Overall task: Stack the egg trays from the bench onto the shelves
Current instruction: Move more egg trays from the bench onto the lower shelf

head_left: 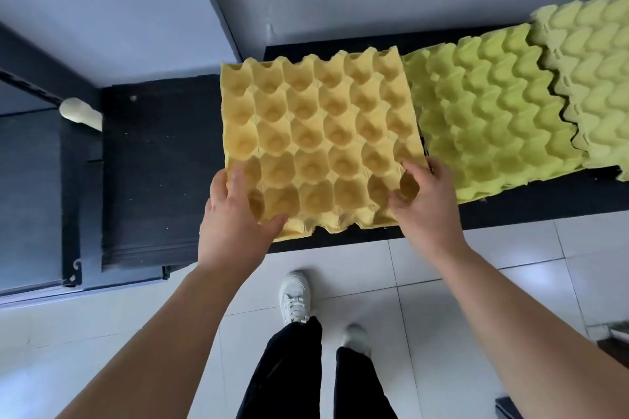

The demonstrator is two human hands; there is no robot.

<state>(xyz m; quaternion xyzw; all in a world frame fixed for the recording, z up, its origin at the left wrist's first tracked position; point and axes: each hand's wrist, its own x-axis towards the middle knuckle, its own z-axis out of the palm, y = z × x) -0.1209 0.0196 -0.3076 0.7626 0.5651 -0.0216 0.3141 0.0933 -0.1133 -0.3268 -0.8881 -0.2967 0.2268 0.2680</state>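
At far left, a cream rounded object (80, 113) is half hidden behind a dark frame; I cannot tell what it is. The black tabletop (160, 163) runs rightward from there.

My left hand (235, 214) reaches forward, back of the hand up. It grips the near-left corner of the yellow egg tray (320, 143), with the thumb lying along the near edge and the fingers over the left edge. The fingertips are blurred.

The yellow egg tray sits over the tabletop, cups opening upward. Its longer side seems to run left to right, though it is nearly square. I cannot tell whether it rests on the tabletop or is lifted. Its right edge overlaps the green egg tray (493, 119).

My right hand (427, 211) holds the near-right corner, thumb pressed into a cup and fingers curled round the right edge, partly hidden behind it.

Further right, a paler green tray (599, 78) overlaps the green one and is cut off by the frame edge.

Below, on the tiled floor (510, 282), one white shoe (295, 296) shows clearly.
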